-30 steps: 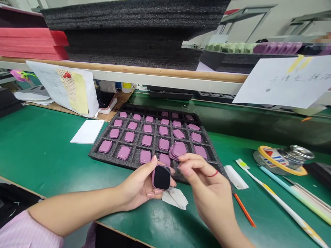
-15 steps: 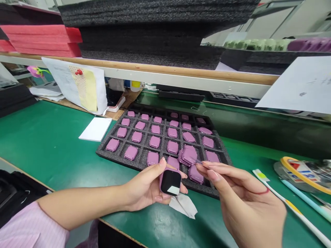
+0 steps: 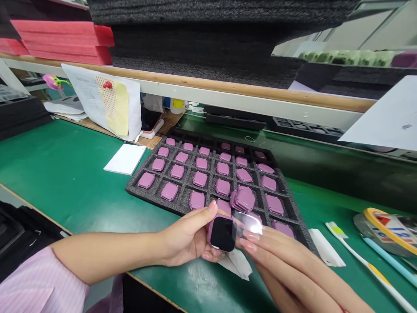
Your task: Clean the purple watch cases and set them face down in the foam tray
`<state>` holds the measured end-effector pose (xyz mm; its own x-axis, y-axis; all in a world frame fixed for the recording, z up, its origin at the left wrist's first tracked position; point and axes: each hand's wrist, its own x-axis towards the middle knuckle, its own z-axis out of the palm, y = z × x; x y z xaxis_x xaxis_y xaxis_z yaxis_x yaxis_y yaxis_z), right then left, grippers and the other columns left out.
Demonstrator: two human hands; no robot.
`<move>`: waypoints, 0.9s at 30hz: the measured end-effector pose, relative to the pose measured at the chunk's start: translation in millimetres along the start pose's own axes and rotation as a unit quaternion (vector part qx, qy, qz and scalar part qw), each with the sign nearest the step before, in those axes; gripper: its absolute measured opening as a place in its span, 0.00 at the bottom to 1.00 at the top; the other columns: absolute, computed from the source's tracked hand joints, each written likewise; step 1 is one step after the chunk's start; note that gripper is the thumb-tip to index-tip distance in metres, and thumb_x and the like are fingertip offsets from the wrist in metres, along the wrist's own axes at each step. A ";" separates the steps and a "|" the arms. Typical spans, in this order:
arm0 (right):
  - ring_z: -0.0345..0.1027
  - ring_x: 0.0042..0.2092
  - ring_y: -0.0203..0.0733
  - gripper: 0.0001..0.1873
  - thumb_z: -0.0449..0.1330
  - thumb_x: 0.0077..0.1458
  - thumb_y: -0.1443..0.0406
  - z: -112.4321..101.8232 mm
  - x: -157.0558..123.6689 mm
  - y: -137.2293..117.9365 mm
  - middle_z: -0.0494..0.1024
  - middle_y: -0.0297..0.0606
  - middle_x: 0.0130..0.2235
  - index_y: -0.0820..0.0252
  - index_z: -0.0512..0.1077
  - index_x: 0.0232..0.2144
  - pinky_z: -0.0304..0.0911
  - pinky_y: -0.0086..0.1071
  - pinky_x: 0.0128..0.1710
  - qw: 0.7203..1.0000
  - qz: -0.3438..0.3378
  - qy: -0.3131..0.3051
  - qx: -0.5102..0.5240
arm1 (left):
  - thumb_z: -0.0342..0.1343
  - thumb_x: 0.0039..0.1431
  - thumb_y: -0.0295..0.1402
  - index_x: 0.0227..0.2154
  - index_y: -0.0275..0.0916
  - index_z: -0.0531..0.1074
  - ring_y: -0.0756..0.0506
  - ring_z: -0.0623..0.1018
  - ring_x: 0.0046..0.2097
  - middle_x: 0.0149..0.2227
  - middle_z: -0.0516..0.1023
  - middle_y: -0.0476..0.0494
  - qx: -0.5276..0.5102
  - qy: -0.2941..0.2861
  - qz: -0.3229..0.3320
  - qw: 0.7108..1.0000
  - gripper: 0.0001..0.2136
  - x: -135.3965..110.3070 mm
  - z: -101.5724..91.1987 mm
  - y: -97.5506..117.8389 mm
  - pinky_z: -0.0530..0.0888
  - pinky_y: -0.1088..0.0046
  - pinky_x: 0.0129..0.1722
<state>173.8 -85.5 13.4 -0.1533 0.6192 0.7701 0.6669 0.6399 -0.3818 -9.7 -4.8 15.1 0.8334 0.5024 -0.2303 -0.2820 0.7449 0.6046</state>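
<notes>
My left hand (image 3: 192, 237) is closed around a purple smartwatch body (image 3: 222, 233), its black screen turned up towards me. At the watch's right edge a clear film (image 3: 249, 222) shines with a bright reflection. The fingers of my right hand (image 3: 280, 261) are close together at that film, their tips beside the watch; the thumb is hidden. Under my left fingers lies a crumpled white tissue (image 3: 237, 264). Just beyond both hands, a black foam tray (image 3: 182, 208) carries many purple watch bodies, with several piled up (image 3: 243, 199) in one compartment.
To the right lie a folded white paper strip (image 3: 326, 247), a white toothbrush (image 3: 365, 261), a light blue stick (image 3: 391, 261) and a roll of tape (image 3: 387, 228). A white pad (image 3: 125, 159) is left of the tray. Overhead, a shelf (image 3: 208, 93) bears foam stacks.
My right hand has moved in to the watch, palm turned down, and the clear film now shows plainly at the watch's edge. The view has shifted slightly; the white paper strip is uncovered.
</notes>
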 end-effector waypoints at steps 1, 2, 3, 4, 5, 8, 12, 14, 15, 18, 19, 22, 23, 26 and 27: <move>0.81 0.44 0.47 0.26 0.63 0.60 0.71 -0.8 0.5 1.3 0.84 0.31 0.47 0.42 0.73 0.58 0.79 0.39 0.45 1.000 0.006 0.018 -0.010 | 0.61 0.54 0.57 0.37 0.36 0.74 0.55 0.63 0.19 0.23 0.74 0.49 0.002 -0.004 -0.002 1.000 0.25 -0.4 0.2 0.6 0.51 0.76 0.20; 0.81 0.44 0.45 0.25 0.62 0.61 0.71 -1.6 1.6 2.7 0.84 0.31 0.47 0.42 0.74 0.56 0.79 0.37 0.44 0.999 0.014 0.047 -0.022 | 0.61 0.55 0.57 0.38 0.36 0.74 0.55 0.64 0.19 0.26 0.76 0.47 0.004 -0.010 -0.004 1.000 0.25 -0.7 0.3 1.1 0.52 0.76 0.20; 0.81 0.42 0.43 0.25 0.63 0.60 0.73 -2.8 3.3 4.0 0.84 0.29 0.46 0.42 0.75 0.55 0.78 0.35 0.42 0.996 0.022 0.081 -0.035 | 0.61 0.55 0.57 0.39 0.36 0.74 0.55 0.64 0.19 0.29 0.78 0.45 0.006 -0.015 -0.006 1.000 0.25 -0.9 0.3 1.6 0.52 0.76 0.20; 0.81 0.41 0.41 0.27 0.64 0.58 0.75 -4.4 5.2 5.2 0.84 0.28 0.45 0.41 0.76 0.54 0.78 0.33 0.41 0.992 0.026 0.113 -0.045 | 0.61 0.55 0.57 0.40 0.36 0.74 0.55 0.65 0.19 0.32 0.79 0.44 0.008 -0.019 -0.008 1.000 0.25 -1.1 0.2 1.8 0.52 0.75 0.21; 0.81 0.39 0.39 0.30 0.64 0.56 0.78 -6.6 7.1 6.1 0.84 0.27 0.43 0.41 0.75 0.54 0.77 0.32 0.39 0.990 0.020 0.130 -0.052 | 0.60 0.56 0.56 0.40 0.36 0.74 0.55 0.65 0.19 0.33 0.80 0.43 0.009 -0.022 -0.009 1.000 0.25 -1.2 0.1 1.9 0.52 0.75 0.21; 0.82 0.41 0.41 0.34 0.65 0.55 0.77 -14.4 8.9 6.0 0.84 0.29 0.45 0.44 0.71 0.59 0.78 0.31 0.41 0.998 -0.023 0.030 -0.050 | 0.60 0.56 0.56 0.40 0.36 0.74 0.55 0.65 0.20 0.29 0.78 0.45 0.010 -0.020 -0.010 1.000 0.25 -1.1 -0.7 0.6 0.53 0.75 0.21; 0.80 0.49 0.47 0.23 0.55 0.67 0.66 -14.7 0.5 0.6 0.83 0.34 0.51 0.47 0.69 0.62 0.75 0.37 0.54 0.992 -0.041 -0.122 -0.012 | 0.62 0.52 0.58 0.38 0.37 0.74 0.54 0.65 0.21 0.23 0.70 0.51 0.015 0.004 -0.014 1.000 0.26 -0.8 -0.8 -1.4 0.54 0.77 0.21; 0.80 0.50 0.47 0.22 0.50 0.70 0.63 -10.3 -4.4 -1.9 0.83 0.34 0.51 0.45 0.68 0.62 0.74 0.38 0.55 0.994 -0.028 -0.103 0.003 | 0.64 0.50 0.58 0.38 0.37 0.74 0.54 0.66 0.22 0.24 0.70 0.50 0.018 0.019 -0.019 0.999 0.27 -0.8 -0.2 -1.2 0.55 0.77 0.21; 0.79 0.50 0.47 0.22 0.49 0.70 0.62 -8.3 -5.9 -2.5 0.82 0.34 0.51 0.45 0.68 0.63 0.74 0.38 0.55 0.995 -0.027 -0.099 0.009 | 0.64 0.49 0.58 0.38 0.37 0.74 0.54 0.67 0.22 0.25 0.71 0.50 0.018 0.023 -0.021 0.999 0.27 -0.7 0.1 -1.1 0.55 0.78 0.21; 0.78 0.52 0.46 0.23 0.49 0.70 0.64 -4.5 -5.2 -0.8 0.82 0.35 0.52 0.49 0.67 0.64 0.73 0.39 0.55 0.992 -0.056 -0.116 0.005 | 0.66 0.47 0.57 0.38 0.37 0.73 0.54 0.68 0.23 0.27 0.70 0.51 0.012 0.021 -0.022 0.999 0.27 -0.2 -0.1 -1.3 0.56 0.79 0.20; 0.77 0.52 0.45 0.23 0.51 0.69 0.66 -3.5 -3.3 0.4 0.82 0.36 0.51 0.52 0.68 0.63 0.72 0.39 0.55 0.990 -0.076 -0.117 -0.004 | 0.67 0.47 0.57 0.38 0.37 0.72 0.54 0.68 0.23 0.28 0.70 0.51 0.012 0.017 -0.019 1.000 0.28 0.1 -0.6 -1.8 0.57 0.79 0.20; 0.77 0.46 0.43 0.23 0.64 0.59 0.73 2.1 4.8 2.1 0.84 0.34 0.44 0.54 0.74 0.56 0.69 0.39 0.56 0.987 -0.130 -0.081 -0.043 | 0.67 0.46 0.58 0.38 0.37 0.71 0.55 0.67 0.23 0.28 0.70 0.51 0.028 0.020 0.011 0.999 0.29 0.1 -2.9 -4.6 0.57 0.79 0.20; 0.76 0.43 0.42 0.24 0.67 0.56 0.73 5.2 7.3 1.4 0.84 0.34 0.41 0.55 0.75 0.55 0.69 0.39 0.54 0.988 -0.129 -0.059 -0.052 | 0.67 0.46 0.59 0.38 0.37 0.71 0.56 0.66 0.22 0.28 0.69 0.52 0.043 0.026 0.024 0.998 0.29 -0.3 -3.5 -5.5 0.57 0.80 0.19; 0.72 0.35 0.40 0.27 0.69 0.57 0.62 16.2 11.5 -4.3 0.80 0.36 0.34 0.58 0.71 0.58 0.70 0.38 0.41 0.997 -0.046 -0.040 -0.042 | 0.66 0.45 0.60 0.35 0.38 0.68 0.57 0.63 0.20 0.26 0.68 0.54 0.106 0.035 0.052 0.992 0.29 -2.3 -3.5 -7.6 0.56 0.80 0.18; 0.70 0.34 0.40 0.28 0.67 0.58 0.59 19.5 11.7 -6.6 0.77 0.36 0.33 0.59 0.69 0.59 0.70 0.36 0.36 0.998 -0.009 -0.050 -0.024 | 0.66 0.45 0.60 0.34 0.38 0.67 0.57 0.63 0.19 0.25 0.69 0.54 0.125 0.035 0.055 0.990 0.29 -2.9 -2.9 -8.1 0.56 0.80 0.17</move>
<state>153.4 -73.5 14.9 -0.2354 0.6516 0.7211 0.6970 0.6303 -0.3420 -11.2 -11.0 8.6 0.7672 0.6098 -0.1989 -0.2358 0.5566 0.7966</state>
